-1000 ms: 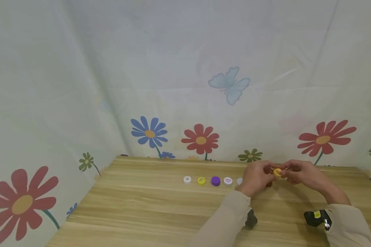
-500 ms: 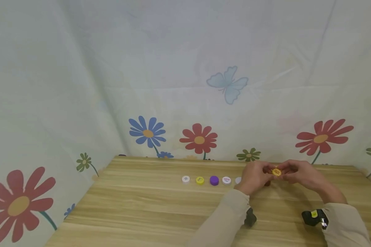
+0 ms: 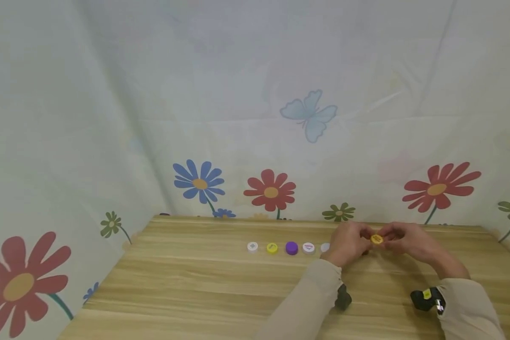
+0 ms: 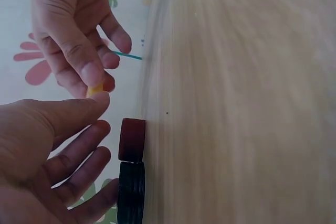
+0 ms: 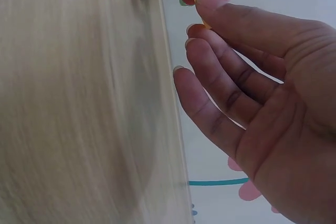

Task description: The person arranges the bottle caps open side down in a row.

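A small orange-yellow bottle cap [image 3: 376, 239] with dark print on its top is held just above the table between both hands. My left hand [image 3: 346, 243] pinches its left side, thumb toward me. From the other side my right hand [image 3: 414, 242] pinches the same cap, its other fingers loosely bent in the right wrist view. Under the left hand, a dark red cap [image 4: 132, 140] and a black cap [image 4: 131, 192] stand side by side in the left wrist view; the left hand mostly hides them from the head view.
Left of my hands runs a row of caps: white [image 3: 252, 247], yellow [image 3: 272, 248], purple [image 3: 291, 248], white with a print [image 3: 308, 248], and another white one [image 3: 325, 247] partly covered by the left hand. A flowered cloth [image 3: 221, 118] hangs behind the wooden table [image 3: 187, 283].
The orange-yellow cap has tilted so that its printed top faces more upward, and it has come down slightly. Both hands keep hold of it. The head view has shifted a little.
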`<state>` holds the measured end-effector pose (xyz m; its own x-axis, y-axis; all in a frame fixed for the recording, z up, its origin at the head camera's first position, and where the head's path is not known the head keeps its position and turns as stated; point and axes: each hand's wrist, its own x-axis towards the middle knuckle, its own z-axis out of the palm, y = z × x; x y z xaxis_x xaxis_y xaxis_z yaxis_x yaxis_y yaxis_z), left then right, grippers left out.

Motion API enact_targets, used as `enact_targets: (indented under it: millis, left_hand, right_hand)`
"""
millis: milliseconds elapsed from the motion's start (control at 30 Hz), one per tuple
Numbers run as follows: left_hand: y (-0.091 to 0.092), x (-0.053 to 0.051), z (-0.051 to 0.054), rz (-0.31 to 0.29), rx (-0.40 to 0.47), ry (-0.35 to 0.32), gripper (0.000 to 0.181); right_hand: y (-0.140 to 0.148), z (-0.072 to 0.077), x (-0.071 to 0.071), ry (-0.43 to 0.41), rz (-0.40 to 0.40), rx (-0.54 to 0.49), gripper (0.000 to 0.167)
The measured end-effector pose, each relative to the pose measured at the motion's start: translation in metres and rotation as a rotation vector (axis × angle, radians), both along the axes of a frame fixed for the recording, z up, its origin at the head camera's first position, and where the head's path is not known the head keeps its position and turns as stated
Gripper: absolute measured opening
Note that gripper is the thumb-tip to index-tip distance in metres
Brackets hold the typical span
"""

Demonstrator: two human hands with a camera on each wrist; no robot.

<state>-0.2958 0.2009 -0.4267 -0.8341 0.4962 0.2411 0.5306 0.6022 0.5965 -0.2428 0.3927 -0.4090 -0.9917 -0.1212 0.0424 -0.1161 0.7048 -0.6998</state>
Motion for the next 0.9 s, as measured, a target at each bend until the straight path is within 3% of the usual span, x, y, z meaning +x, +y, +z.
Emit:
enact_targets:
  millis: [433,900]
  left_hand:
    - [0.006,0.001,-0.003,-0.001,-0.067,0.007,0.018]
    - [0.008,0.003,-0.008,-0.009,-0.157,0.036,0.018]
  right_hand:
    - [0.002,-0.008,0.000,0.017,0.048,-0.014,0.019]
    - [0.003,-0.014,-0.001,-0.027,0.001,0.042,0.025]
